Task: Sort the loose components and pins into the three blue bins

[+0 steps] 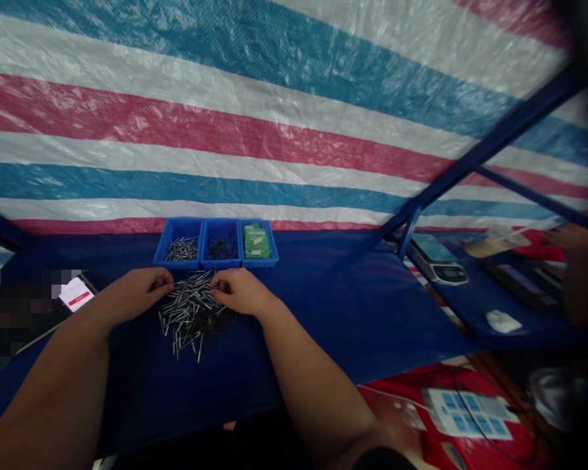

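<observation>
A loose pile of thin silvery metal pieces (183,313) lies on the blue table, with darker pieces (218,321) at its right side. At the pile's upper left, my left hand (149,289) has thumb and fingertips pinched together; whatever is between them is too small to make out. My right hand (235,290) pinches at the upper right of the pile, its fingertips also hiding what they hold. Just behind the pile stand three joined blue bins: one with silvery pieces (182,249), one with dark pieces (221,248), one with green packets (255,243).
A phone with a lit screen (76,294) lies at the left. Beyond a blue metal frame (441,179) at the right are a scale (438,260), a crumpled white item (502,321) and another person's arm (581,267). Striped sheeting (274,137) hangs behind the table.
</observation>
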